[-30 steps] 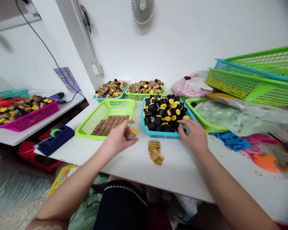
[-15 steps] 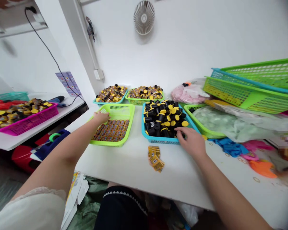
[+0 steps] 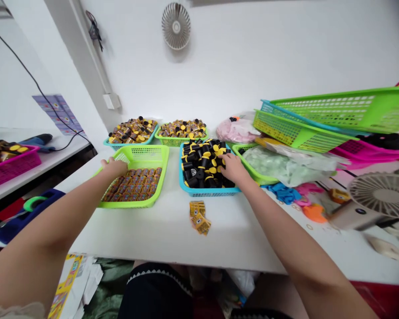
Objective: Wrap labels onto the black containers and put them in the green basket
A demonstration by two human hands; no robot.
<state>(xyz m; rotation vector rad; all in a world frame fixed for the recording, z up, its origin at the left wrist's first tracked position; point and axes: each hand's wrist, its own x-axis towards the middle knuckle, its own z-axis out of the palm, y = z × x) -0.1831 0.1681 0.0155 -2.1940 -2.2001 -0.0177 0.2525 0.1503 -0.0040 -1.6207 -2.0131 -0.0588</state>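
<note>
The open left hand [image 3: 113, 167] rests on the rim of a green basket [image 3: 153, 153] of labelled bottles [image 3: 133, 185]. Beside it, the curled right hand [image 3: 233, 169] touches black bottles [image 3: 194, 170] in a blue basket [image 3: 208, 192], its grip unclear. A white wall [image 3: 246, 75] rises behind both.

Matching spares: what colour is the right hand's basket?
The basket is bright blue, best seen in the head view.

A packing workshop, plastic mesh baskets [image 3: 208, 192] of capped containers [image 3: 202, 164], long white table [image 3: 159, 239], wall fan [image 3: 176, 26]
</note>
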